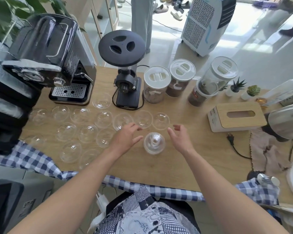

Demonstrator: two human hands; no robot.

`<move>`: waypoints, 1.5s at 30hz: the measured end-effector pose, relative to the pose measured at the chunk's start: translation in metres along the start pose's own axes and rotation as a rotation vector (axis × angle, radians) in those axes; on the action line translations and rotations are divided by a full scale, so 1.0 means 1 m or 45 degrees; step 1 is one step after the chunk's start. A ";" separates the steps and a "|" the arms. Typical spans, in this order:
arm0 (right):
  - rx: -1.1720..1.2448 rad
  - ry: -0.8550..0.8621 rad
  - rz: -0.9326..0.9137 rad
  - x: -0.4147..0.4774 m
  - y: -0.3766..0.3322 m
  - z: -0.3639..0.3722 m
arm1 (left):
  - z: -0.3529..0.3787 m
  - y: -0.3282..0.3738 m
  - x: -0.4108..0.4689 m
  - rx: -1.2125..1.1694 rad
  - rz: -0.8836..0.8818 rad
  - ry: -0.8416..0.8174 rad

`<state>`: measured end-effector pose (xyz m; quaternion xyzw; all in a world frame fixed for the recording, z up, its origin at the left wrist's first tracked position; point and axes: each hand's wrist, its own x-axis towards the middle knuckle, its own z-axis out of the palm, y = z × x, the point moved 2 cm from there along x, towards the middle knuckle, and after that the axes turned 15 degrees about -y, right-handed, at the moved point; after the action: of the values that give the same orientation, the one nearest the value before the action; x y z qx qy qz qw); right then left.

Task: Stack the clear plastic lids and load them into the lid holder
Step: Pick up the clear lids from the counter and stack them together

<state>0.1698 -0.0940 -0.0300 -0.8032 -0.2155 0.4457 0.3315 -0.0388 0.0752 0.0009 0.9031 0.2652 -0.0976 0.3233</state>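
Seen from the head camera, a person's left hand (128, 137) and right hand (180, 138), fingers spread and holding nothing, flank a short stack of lids (154, 143) near the worktop's (193, 162) front edge. Loose lids (85, 129) cover its left half. Stacking appears under way; next likely comes gathering another lid. No lid holder is identifiable.
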 end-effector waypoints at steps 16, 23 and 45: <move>-0.654 -0.271 -0.039 0.059 -0.043 0.003 | 0.002 0.011 0.069 0.702 -0.087 -0.172; -0.703 -0.249 -0.051 0.065 -0.038 0.005 | 0.007 0.004 0.066 0.438 -0.030 0.097; -0.469 -0.166 -0.295 -0.045 -0.019 0.034 | -0.005 -0.002 0.000 -2.082 -0.294 0.165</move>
<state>0.1169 -0.0987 -0.0038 -0.7896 -0.4049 0.4086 0.2137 -0.0396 0.0795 0.0035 0.3537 0.3617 0.1458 0.8502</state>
